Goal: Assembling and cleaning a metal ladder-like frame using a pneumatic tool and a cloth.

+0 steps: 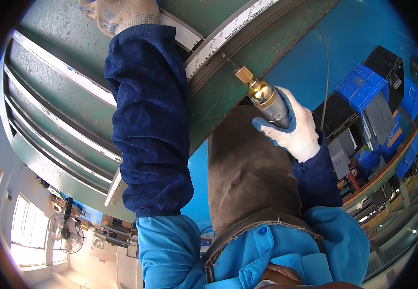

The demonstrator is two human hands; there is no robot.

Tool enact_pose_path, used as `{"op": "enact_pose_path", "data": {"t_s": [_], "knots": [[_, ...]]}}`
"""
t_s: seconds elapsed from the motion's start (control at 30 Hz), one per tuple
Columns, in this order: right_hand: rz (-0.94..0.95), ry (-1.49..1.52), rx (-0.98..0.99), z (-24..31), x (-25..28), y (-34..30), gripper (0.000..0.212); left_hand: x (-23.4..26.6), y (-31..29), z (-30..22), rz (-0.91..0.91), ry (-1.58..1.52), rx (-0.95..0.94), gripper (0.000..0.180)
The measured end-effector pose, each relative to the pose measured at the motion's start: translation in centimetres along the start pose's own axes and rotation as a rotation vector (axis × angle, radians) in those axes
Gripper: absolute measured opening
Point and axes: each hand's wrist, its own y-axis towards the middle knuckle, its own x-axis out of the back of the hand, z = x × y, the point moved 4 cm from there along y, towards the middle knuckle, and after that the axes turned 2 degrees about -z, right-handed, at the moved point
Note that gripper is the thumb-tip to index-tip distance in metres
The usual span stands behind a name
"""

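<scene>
My right hand, in a white and blue glove, grips a pneumatic screwdriver with a brass collar. Its thin bit points up-left, the tip close to a white metal strip lying on the green workbench. My left hand, in a knitted glove marked with blue, reaches far across the bench and rests on it beside the upper end of the white strips. A dark blue sleeve cover wraps that forearm. Whether the bit touches the strip cannot be made out.
Several long white and dark profile strips lie in parallel across the bench at left. Blue plastic crates and grey boxes stand on racks at right. A thin hose runs over the blue floor. A standing fan is at lower left.
</scene>
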Motion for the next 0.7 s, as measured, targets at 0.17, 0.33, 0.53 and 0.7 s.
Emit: {"op": "enact_pose_path", "data": {"t_s": [0.17,0.33,0.53,0.7], "knots": [[-0.009,0.069,-0.089,-0.7,0.0,-0.1,0.068,-1.6,-0.4,0.4,0.072,-0.012,-0.011,0.056],[0.016,0.0,0.032,-0.3,-0.5,-1.1,0.071,0.8,0.8,0.6,0.06,-0.086,0.066,0.056],[0.03,0.01,-0.001,-0.5,-1.1,-1.5,0.073,0.0,0.6,0.5,0.074,-0.033,0.009,0.056],[0.001,-0.095,0.097,-0.6,-1.2,-1.0,0.073,-0.6,0.2,0.2,0.087,-0.106,0.045,0.055]]}}
